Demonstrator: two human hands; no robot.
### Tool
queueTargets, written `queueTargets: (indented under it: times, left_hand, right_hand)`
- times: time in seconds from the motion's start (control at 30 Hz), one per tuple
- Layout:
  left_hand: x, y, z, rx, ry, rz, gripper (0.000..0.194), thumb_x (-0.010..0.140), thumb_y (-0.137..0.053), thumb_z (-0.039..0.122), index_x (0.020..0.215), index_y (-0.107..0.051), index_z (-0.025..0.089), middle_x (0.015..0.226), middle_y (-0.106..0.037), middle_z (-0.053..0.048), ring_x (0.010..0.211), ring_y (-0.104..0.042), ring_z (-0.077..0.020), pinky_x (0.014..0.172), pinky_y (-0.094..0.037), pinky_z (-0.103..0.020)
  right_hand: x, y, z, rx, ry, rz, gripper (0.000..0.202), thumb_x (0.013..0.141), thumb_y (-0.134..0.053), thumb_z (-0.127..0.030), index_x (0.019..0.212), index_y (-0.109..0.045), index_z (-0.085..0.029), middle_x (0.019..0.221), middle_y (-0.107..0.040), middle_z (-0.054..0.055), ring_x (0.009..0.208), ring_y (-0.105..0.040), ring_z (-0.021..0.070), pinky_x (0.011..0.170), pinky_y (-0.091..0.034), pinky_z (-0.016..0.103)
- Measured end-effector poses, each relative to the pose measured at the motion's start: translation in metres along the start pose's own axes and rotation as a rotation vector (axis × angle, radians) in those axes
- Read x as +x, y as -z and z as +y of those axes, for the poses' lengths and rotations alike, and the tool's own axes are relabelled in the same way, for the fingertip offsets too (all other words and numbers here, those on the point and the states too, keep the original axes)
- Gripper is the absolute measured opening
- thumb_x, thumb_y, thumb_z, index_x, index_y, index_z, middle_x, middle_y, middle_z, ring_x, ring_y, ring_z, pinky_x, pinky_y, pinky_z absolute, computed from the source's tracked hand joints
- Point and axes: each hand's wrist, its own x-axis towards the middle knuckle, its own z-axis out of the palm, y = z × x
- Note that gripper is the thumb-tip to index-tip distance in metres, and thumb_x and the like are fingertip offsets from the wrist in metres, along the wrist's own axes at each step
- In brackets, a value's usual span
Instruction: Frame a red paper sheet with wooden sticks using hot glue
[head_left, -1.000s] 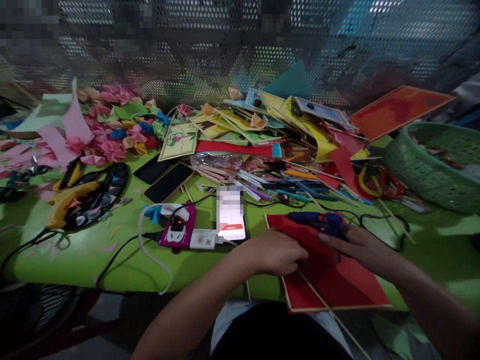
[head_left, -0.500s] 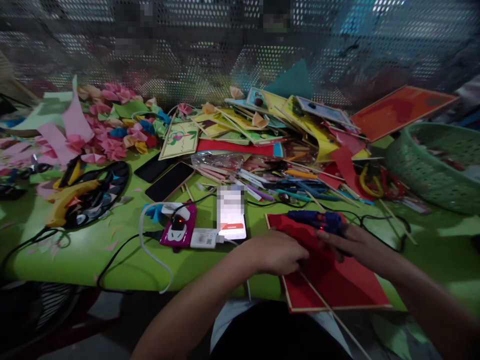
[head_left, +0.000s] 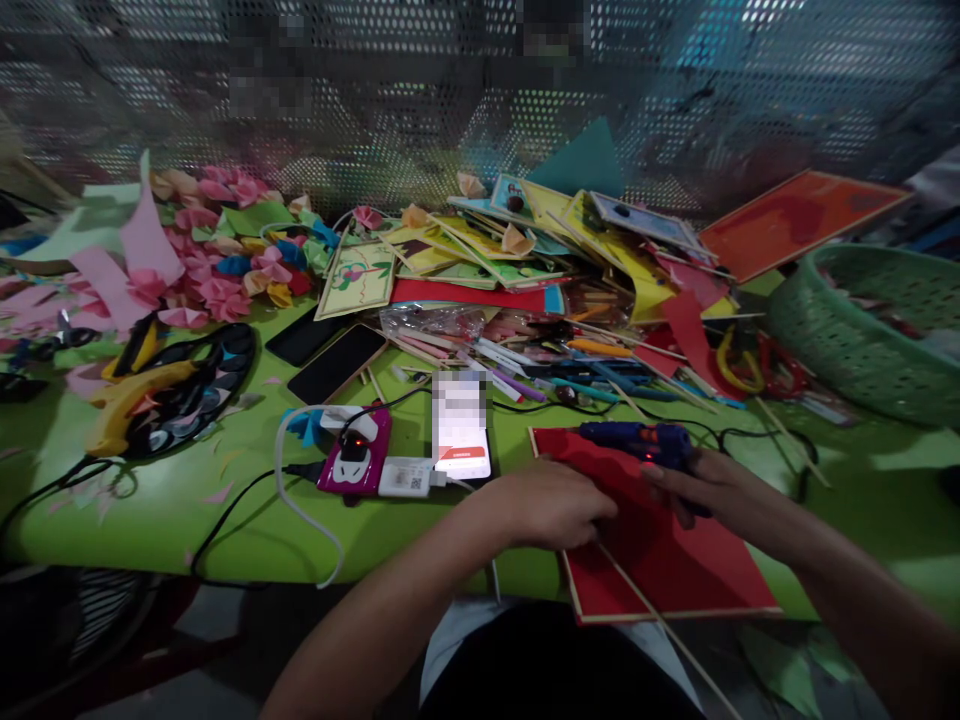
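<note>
L hand (head_left: 562, 505) is curled tight round a long, thin, pale wooden stick (head_left: 639, 592), prob. to keep it steady; the rest pokes out past the shiny green table (head_left: 247, 520). R hand (head_left: 720, 490) grips a dark blue plastic glue gun (head_left: 669, 446) w/ a tiny red light (head_left: 648, 459), nose pointing left, prob. so its tip clears L hand. A flat red card (head_left: 675, 575) w/ pale wood strips (head_left: 675, 614) on its edges lies under both hands, on the table.

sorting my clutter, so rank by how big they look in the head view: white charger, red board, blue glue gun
1. Red board
2. Blue glue gun, partly covered
3. White charger
</note>
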Motion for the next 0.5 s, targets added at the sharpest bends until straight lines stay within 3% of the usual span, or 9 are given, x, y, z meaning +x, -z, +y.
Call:
queueTargets:
  times: [0.33,0.5]
  left_hand:
    - [0.0014,-0.0013,-0.0018,0.007,-0.012,-0.009,0.014,0.095,-0.063,0.022,0.104,-0.074,0.02,0.111,-0.08,-0.005,0.104,-0.073,-0.0232,0.071,-0.048,-0.032]
    - [0.0013,-0.0028,-0.0024,0.015,-0.006,0.004,0.013,0.095,-0.063,0.023,0.103,-0.073,0.021,0.111,-0.08,-0.005,0.102,-0.073,-0.0231,0.07,-0.048,-0.033]
  right_hand:
    - [-0.001,0.001,-0.0005,0.057,-0.053,0.036,0.065,0.081,-0.06,-0.082,0.062,-0.065,-0.02,0.049,-0.062,0.003,0.048,-0.058,0.0181,0.056,-0.044,0.033]
    - [-0.0034,0.0009,0.0014,0.071,-0.058,0.066,0.061,0.083,-0.063,-0.077,0.059,-0.065,-0.02,0.047,-0.06,0.002,0.048,-0.056,0.0172,0.056,-0.044,0.032]
